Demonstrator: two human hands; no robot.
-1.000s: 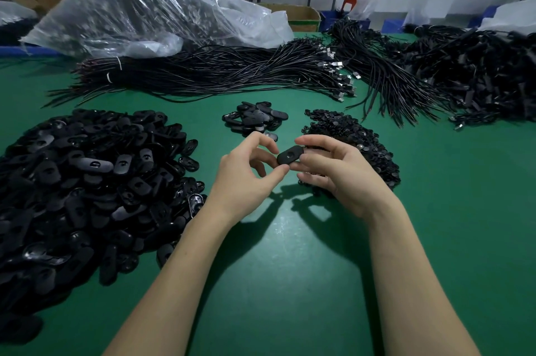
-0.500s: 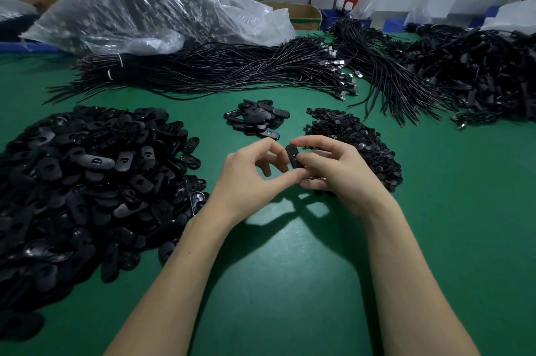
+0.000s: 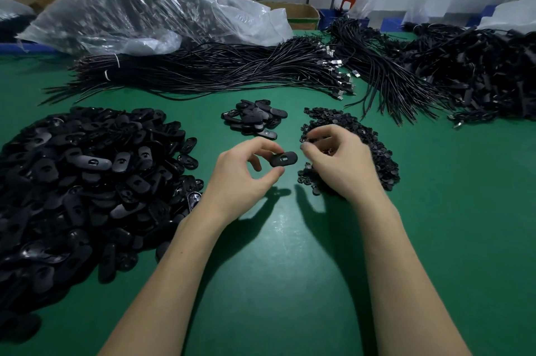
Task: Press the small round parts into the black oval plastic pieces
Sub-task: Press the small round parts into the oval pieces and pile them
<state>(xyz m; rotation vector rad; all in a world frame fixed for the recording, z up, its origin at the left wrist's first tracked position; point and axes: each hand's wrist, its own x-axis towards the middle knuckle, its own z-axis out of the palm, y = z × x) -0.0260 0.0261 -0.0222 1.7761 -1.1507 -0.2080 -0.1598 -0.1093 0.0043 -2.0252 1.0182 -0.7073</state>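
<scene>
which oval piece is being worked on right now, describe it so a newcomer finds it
Start at the green table and find the two hands at its middle. The left hand pinches one black oval piece between thumb and fingers. Unlike the heaped ovals beside it, it is lifted off the table.

small factory assembly workshop, green worktable [image 3: 435, 210], heaps of black oval pieces [image 3: 87, 176], bundled cables [image 3: 217, 74], bagged stock [image 3: 150, 7]

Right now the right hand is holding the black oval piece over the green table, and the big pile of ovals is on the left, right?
Not quite. In the head view the left hand pinches the black oval piece over the green table; the right hand is beside it. The big pile of ovals is indeed on the left.
</scene>
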